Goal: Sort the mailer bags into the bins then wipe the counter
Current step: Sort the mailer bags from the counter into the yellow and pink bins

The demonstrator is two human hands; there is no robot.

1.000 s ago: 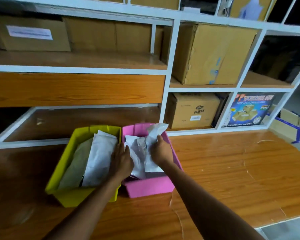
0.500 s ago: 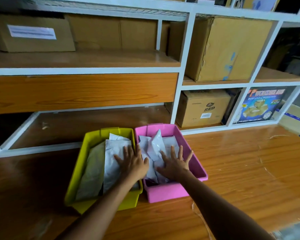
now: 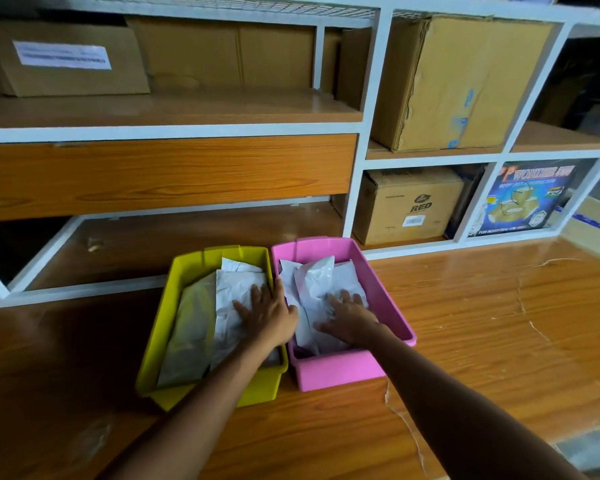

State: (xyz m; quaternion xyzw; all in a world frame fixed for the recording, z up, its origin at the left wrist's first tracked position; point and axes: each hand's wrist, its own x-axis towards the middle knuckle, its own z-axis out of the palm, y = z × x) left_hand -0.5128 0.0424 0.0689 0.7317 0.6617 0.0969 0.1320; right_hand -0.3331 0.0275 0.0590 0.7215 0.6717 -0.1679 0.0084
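Both hands are still pressed flat, fingers spread: left hand (image 3: 270,317) on yellow bin's (image 3: 160,327) bags (image 3: 234,292), right hand (image 3: 349,315) on pink bin's (image 3: 392,306) bags (image 3: 314,278).

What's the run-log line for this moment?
phase: sorting, wipe not yet done | left hand: flat on bags in yellow bin | right hand: flat on bags in pink bin | counter: no loose bags visible

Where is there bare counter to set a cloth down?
Bare: the wooden counter right of the pink bin, and the strip left of the yellow bin. Crowded: both bins hold mailer bags, with the left hand and right hand flat on them.
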